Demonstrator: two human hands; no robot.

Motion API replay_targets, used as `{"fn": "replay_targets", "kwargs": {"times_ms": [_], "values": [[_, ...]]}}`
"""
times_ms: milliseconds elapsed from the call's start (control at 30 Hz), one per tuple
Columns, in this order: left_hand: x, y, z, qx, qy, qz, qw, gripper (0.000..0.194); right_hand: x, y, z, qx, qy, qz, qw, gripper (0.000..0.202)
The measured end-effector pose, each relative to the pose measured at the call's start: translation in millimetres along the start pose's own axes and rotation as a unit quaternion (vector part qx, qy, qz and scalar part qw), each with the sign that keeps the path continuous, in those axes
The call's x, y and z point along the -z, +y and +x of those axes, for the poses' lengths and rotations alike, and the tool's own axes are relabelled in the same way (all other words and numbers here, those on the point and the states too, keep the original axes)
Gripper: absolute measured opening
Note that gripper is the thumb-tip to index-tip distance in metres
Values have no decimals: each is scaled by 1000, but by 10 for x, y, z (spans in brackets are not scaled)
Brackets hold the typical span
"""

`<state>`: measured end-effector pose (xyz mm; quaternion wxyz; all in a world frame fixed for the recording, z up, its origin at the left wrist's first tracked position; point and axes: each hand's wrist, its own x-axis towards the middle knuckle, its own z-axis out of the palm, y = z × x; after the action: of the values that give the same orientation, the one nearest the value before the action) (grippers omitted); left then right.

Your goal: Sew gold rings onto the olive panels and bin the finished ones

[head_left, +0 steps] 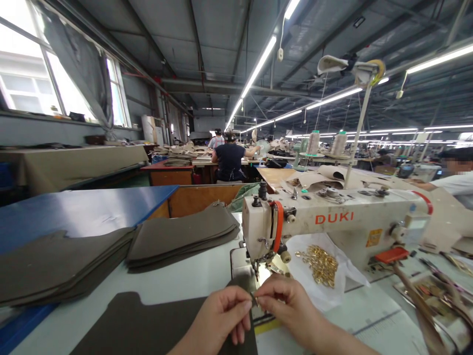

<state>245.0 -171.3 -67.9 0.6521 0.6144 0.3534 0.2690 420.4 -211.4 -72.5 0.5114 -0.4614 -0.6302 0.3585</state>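
My left hand (225, 308) and my right hand (286, 301) meet fingertip to fingertip just in front of the sewing machine's (332, 217) needle area. Both are closed in a pinch around something tiny, mostly hidden by the fingers, with a dark bit and perhaps a brassy glint showing. Beneath my left hand a dark grey-brown cut panel (148, 320) lies flat, its right edge reaching the machine bed. To the right of the needle, gold-coloured metal rings or clasps (320, 264) are heaped on a white plastic sheet (347, 276).
Two stacks of dark panels, a nearer stack (55, 266) and a farther stack (185, 234), lie left of the machine. A blue-topped table (111, 202) stands behind them. At right sits a tray (439, 305) of tools and small parts. Co-workers sit ahead and far right.
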Motion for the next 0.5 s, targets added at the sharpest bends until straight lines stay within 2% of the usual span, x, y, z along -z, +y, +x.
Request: {"fn": "replay_targets", "kwargs": {"times_ms": [67,200,367,500], "values": [[-1,-31,22,-11,11,4,1000,47,-31,22,18,-53,-22,42,997,14],[59,-102,67,-24,16,-24,999,49,-84,46,122,-130,-53,162,977,32],[153,-94,38,35,45,-110,992,45,-121,51,181,-161,-37,223,961,38],[133,-53,1,50,39,-139,988,43,-160,87,159,-159,-33,243,956,38]]}}
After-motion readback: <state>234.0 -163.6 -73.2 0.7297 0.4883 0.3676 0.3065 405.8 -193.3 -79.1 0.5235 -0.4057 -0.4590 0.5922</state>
